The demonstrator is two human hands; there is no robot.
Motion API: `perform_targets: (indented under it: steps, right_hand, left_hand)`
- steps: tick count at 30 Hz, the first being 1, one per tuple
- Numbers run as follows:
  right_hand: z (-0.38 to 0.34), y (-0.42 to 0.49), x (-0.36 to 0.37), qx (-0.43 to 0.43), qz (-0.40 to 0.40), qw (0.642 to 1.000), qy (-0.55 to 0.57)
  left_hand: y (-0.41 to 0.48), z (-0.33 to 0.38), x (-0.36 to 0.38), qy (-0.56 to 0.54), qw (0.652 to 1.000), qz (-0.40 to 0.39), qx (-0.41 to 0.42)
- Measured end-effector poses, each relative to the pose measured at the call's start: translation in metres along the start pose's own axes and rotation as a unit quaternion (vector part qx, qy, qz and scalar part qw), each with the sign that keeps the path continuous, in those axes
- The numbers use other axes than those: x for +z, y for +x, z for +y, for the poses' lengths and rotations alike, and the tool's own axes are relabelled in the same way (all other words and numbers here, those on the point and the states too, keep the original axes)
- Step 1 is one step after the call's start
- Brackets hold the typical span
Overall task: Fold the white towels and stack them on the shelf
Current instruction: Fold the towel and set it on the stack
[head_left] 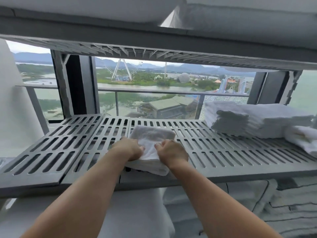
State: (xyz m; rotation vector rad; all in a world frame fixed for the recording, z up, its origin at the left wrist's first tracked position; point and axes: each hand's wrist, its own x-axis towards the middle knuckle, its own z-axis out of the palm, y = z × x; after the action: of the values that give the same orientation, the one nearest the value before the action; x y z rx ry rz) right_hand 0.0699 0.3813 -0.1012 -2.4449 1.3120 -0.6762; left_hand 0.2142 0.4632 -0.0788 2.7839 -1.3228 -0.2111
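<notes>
White folded towel (pixel 151 143) on slatted shelf (pixel 223 152), left hand (pixel 131 148) and right hand (pixel 172 152), fingers curled round it

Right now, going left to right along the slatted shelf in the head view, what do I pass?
From the left: left hand → right hand, both gripping one white towel → tall stack of folded towels → smaller towel at the right edge.
</notes>
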Motion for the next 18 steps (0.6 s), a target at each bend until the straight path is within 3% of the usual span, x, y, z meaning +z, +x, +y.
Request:
perform_targets:
  steps: [8, 13, 18]
  right_hand:
    - [0.017, -0.034, -0.014, 0.007, -0.023, 0.998, 0.052]
    - [0.03, -0.044, 0.002, 0.025, -0.026, 0.999, 0.021]
    - [0.03, -0.041, 0.015, 0.013, 0.017, 1.0, 0.012]
  left_hand:
    - [-0.038, 0.03, 0.014, -0.051, 0.997, 0.009, -0.049]
    - [-0.046, 0.038, 0.03, -0.074, 0.994, 0.024, -0.074]
    - [-0.041, 0.035, 0.034, -0.061, 0.995, 0.043, -0.06]
